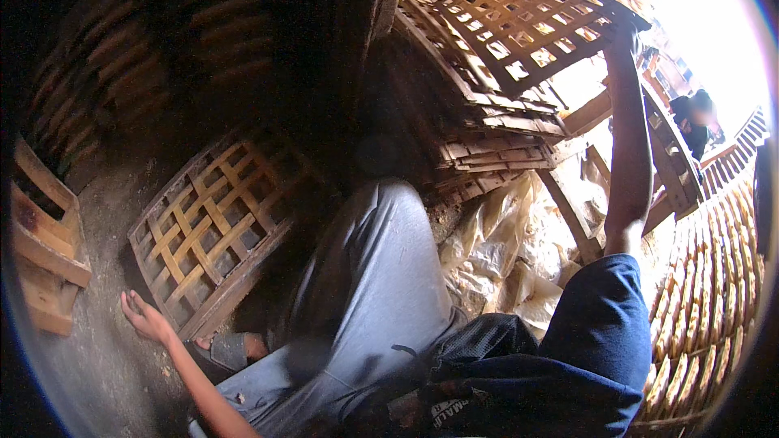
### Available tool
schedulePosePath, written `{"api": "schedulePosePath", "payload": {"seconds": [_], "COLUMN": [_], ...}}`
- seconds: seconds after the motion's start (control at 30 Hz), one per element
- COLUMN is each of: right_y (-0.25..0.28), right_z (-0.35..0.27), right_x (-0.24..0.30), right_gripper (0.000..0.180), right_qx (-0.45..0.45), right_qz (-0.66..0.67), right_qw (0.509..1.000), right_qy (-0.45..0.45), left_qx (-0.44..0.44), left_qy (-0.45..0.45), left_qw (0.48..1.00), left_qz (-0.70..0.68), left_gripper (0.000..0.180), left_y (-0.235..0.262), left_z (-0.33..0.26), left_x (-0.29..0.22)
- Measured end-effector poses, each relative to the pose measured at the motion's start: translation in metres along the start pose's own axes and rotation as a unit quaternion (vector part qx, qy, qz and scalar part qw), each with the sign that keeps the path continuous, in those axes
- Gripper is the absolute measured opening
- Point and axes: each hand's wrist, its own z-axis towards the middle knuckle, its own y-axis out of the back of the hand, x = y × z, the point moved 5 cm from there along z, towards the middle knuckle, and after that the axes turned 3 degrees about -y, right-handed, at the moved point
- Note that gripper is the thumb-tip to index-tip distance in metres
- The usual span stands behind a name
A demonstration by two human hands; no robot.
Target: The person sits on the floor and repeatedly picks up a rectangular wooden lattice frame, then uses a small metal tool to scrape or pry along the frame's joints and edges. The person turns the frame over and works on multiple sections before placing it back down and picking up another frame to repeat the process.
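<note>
My right hand (623, 39) reaches up at the upper right and grips the near right corner of a woven lattice panel (527, 16), made of flat crossing strips in a wooden frame. That panel is tilted above a stack of similar panels (503, 122). Low at the left, my left hand (146, 318) is empty, its fingers apart, close to the corner of another lattice panel (213, 223). This second panel lies on the floor, and its far end fades into shadow. My left hand appears clear of its frame.
Crumpled plastic sheeting (511, 239) lies beside my knee, near a wooden frame (568, 207). A wooden slatted piece (49, 251) stands at the far left. Ribbed woven walling (706, 284) curves along the right. Another person (694, 118) is in the bright background.
</note>
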Motion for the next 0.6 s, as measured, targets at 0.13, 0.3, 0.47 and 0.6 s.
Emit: {"api": "schedulePosePath", "payload": {"seconds": [0.13, 0.3, 0.47, 0.6], "right_y": [-0.003, 0.010, 0.006, 0.014], "right_z": [-0.010, -0.016, -0.016, -0.022], "right_x": [-0.002, -0.007, 0.002, 0.001], "right_gripper": [0.034, 0.034, 0.035, 0.035], "right_qx": [0.001, -0.013, -0.014, -0.018], "right_qz": [0.002, 0.000, 0.000, -0.023], "right_qw": [1.000, 1.000, 1.000, 1.000], "right_qy": [0.001, -0.001, 0.006, 0.008], "left_qx": [0.011, 0.151, 0.245, 0.332], "left_qy": [-0.109, -0.132, -0.237, -0.133], "left_qw": [0.982, 0.914, 0.840, 0.777], "left_qz": [-0.155, -0.353, -0.423, -0.518], "left_gripper": [0.041, 0.035, 0.034, 0.032], "left_y": [0.004, 0.001, 0.012, 0.000], "left_z": [-0.013, -0.058, -0.097, -0.135], "left_x": [-0.062, -0.191, -0.307, -0.345]}}
